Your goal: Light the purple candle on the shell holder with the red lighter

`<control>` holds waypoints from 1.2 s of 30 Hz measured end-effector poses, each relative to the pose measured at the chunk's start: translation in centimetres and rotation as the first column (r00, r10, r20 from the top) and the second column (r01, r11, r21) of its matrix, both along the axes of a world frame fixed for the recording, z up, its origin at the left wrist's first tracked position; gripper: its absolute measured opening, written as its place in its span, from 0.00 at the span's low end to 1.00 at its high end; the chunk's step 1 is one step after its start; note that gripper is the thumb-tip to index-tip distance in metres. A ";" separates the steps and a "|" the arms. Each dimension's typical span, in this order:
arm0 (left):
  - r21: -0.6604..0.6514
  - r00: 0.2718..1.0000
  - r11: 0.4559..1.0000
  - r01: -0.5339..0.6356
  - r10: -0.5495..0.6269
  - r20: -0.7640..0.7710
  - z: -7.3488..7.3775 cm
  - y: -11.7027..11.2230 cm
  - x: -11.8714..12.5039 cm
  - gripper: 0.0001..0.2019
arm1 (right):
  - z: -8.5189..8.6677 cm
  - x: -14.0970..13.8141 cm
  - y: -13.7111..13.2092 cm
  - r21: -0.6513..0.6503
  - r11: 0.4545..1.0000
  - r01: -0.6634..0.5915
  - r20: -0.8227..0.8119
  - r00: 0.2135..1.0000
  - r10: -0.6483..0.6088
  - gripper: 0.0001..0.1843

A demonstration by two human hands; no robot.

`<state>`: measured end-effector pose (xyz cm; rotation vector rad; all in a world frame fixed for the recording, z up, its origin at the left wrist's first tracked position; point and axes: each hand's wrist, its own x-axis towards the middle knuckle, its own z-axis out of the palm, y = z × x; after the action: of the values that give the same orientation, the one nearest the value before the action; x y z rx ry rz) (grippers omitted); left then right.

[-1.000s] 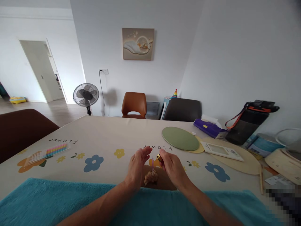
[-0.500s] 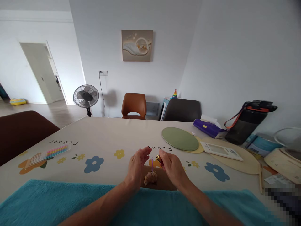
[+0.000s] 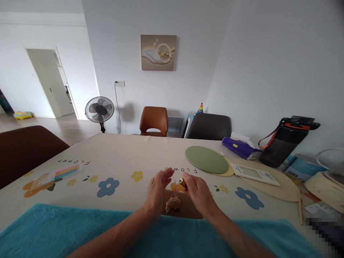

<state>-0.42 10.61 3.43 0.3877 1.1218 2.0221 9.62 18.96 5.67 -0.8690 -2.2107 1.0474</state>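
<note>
A thin purple candle [image 3: 175, 189] stands upright in a small brown lump [image 3: 172, 204] that looks like a pastry or dough. The lump sits on a brown board [image 3: 189, 207] in front of me. To the right of the candle, my right hand [image 3: 197, 191] grips a gold-coloured lighter [image 3: 182, 182], its top tilted toward the wick with a small bluish flame or spark. My left hand [image 3: 157, 190] is cupped on the candle's left side, open and not touching it.
A teal towel [image 3: 88, 229] covers the table's near edge. Packed coloured candles [image 3: 67, 172] lie at the left. Toward the right are a green placemat [image 3: 206, 159], a purple tissue pack [image 3: 240, 147], a white frame [image 3: 255, 174] and a dark bottle [image 3: 287, 141].
A small bluish glow now shows at the lighter's tip, where none was visible before. The view has shifted slightly; both hands keep their places around the candle.
</note>
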 end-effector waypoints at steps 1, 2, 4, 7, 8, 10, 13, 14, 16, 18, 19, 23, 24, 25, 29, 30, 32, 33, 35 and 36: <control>0.001 1.000 1.000 0.002 -0.002 0.001 0.0 0.0 0.0 0.17 | 0.0 0.0 0.0 0.004 1.000 0.002 0.008 1.000 -0.002 0.25; -0.001 1.000 1.000 0.005 -0.005 0.002 -0.1 0.0 0.0 0.17 | 0.0 0.0 0.0 0.011 1.000 0.003 0.017 1.000 -0.003 0.25; -0.005 1.000 1.000 0.007 -0.007 0.002 -0.1 0.1 0.0 0.17 | 0.0 0.0 0.1 0.034 0.999 0.004 0.039 0.999 -0.005 0.24; -0.010 1.000 1.000 0.000 0.000 -0.002 0.0 0.1 0.0 0.17 | 0.0 0.1 0.2 0.081 0.997 -0.009 0.073 0.997 0.003 0.24; -0.015 1.000 1.000 -0.001 0.001 -0.006 0.1 0.1 0.0 0.17 | 0.0 0.2 0.2 0.098 0.995 -0.012 0.082 0.997 0.004 0.24; -0.026 1.000 1.000 -0.001 0.001 -0.014 0.1 0.0 0.1 0.17 | 0.0 0.2 0.2 0.130 0.991 -0.019 0.100 0.995 0.006 0.25; -0.038 1.000 0.999 0.007 -0.007 -0.010 0.1 0.0 0.1 0.17 | 0.0 0.2 0.2 0.168 0.985 -0.028 0.137 0.991 0.005 0.25; -0.035 1.000 0.999 0.007 -0.008 -0.006 0.0 0.0 0.0 0.17 | 0.0 0.2 0.3 0.178 0.984 -0.029 0.149 0.989 0.002 0.25; -0.029 1.000 1.000 0.005 -0.005 -0.004 0.0 0.0 0.0 0.17 | 0.0 0.2 0.4 0.195 0.980 -0.030 0.168 0.986 -0.003 0.25; -0.024 1.000 1.000 0.002 -0.002 -0.008 -0.1 0.1 -0.1 0.17 | 0.0 0.2 0.4 0.204 0.978 -0.035 0.175 0.985 -0.001 0.25; -0.022 1.000 1.000 0.002 -0.002 -0.010 -0.1 0.1 -0.1 0.17 | 0.0 0.2 0.4 0.203 0.978 -0.038 0.177 0.984 0.002 0.25; -0.026 1.000 1.000 -0.003 0.003 -0.003 0.1 0.1 -0.2 0.17 | 0.1 0.3 0.4 0.192 0.981 -0.036 0.194 0.981 -0.002 0.25; -0.026 1.000 1.000 -0.004 0.004 -0.001 0.1 0.1 -0.1 0.17 | 0.2 0.3 0.4 0.192 0.981 -0.033 0.197 0.980 -0.006 0.25; -0.026 1.000 1.000 -0.005 0.005 0.000 0.1 0.0 -0.1 0.17 | 0.2 0.3 0.4 0.192 0.981 -0.030 0.200 0.980 -0.009 0.25; -0.017 1.000 1.000 -0.008 0.008 0.003 0.1 0.0 -0.1 0.17 | 0.2 0.2 0.5 0.190 0.981 -0.031 0.201 0.980 -0.008 0.25; -0.015 1.000 1.000 -0.007 0.007 0.003 0.1 0.1 -0.1 0.17 | 0.2 0.2 0.5 0.189 0.981 -0.033 0.200 0.980 -0.005 0.25; -0.016 1.000 1.000 -0.006 0.006 0.000 0.0 0.1 -0.1 0.17 | 0.1 0.2 0.5 0.187 0.982 -0.035 0.194 0.981 -0.002 0.25; -0.017 1.000 1.000 -0.005 0.004 -0.003 -0.1 0.1 -0.1 0.17 | 0.1 0.2 0.5 0.187 0.982 -0.035 0.190 0.982 -0.002 0.25; -0.018 1.000 1.000 0.001 -0.002 -0.012 -0.2 0.1 -0.1 0.17 | 0.2 0.2 0.5 0.193 0.981 -0.035 0.182 0.983 -0.001 0.25; -0.017 1.000 1.000 0.004 -0.004 -0.016 -0.2 0.1 -0.2 0.17 | 0.2 0.3 0.4 0.200 0.979 -0.034 0.176 0.984 -0.001 0.25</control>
<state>-0.59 10.70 3.18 0.3976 1.1461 2.0082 9.89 19.40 5.86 -0.8814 -2.4240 0.7608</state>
